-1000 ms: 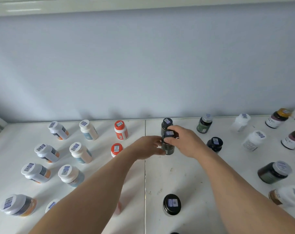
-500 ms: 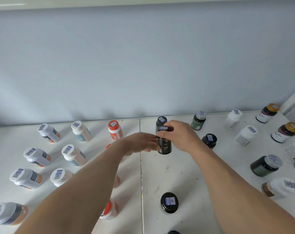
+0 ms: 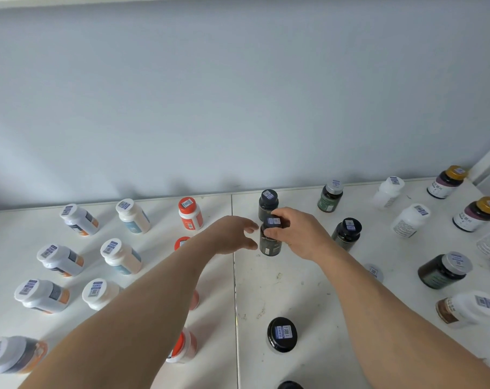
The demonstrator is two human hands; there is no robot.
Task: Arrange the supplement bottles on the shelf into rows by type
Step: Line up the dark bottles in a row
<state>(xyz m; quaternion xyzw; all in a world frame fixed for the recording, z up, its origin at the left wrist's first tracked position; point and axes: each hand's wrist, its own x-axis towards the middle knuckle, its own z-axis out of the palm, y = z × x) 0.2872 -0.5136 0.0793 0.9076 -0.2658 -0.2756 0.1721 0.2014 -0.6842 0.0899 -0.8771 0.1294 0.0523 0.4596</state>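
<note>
Dark glass or plastic (can't tell which), the black-capped bottle (image 3: 270, 242) stands mid-shelf (image 3: 308, 290), just in front of its twin (image 3: 268, 204). Right hand (image 3: 299, 234) pinches it at cap and shoulder; left hand (image 3: 232, 234) hovers beside, fingers loose. Prob. light, rigid, smooth — grip low on the body.

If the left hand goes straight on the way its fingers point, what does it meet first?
Probably the dark bottle that the right hand grips; the left hand is open, close beside it.
</note>
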